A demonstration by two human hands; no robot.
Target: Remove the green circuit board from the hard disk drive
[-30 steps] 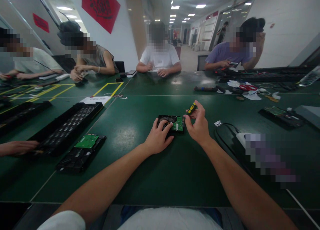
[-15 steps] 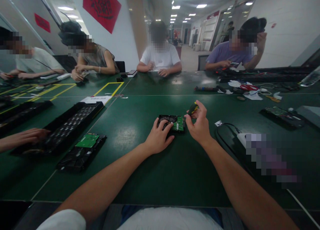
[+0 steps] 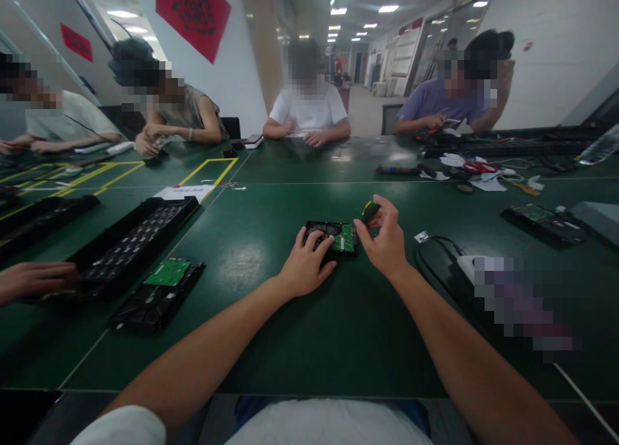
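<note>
In the middle of the green table lies a hard drive, its green circuit board facing up at the right end. My left hand grips its left part, fingers bent over the top and the thumb by the near edge. A screwdriver with a dark green and yellow handle is pinched in the fingers of my right hand, just right of the drive. The handle tilts; I cannot make out its tip.
Another hard drive lies to the left, near a long black tray where a co-worker's hand rests. A cable and a white power strip are at right, with a further drive beyond. Several people sit across the table.
The screwdriver handle has turned and tilted slightly in my right hand. My left hand stays on the drive. The co-worker's hand at left has shifted left.
</note>
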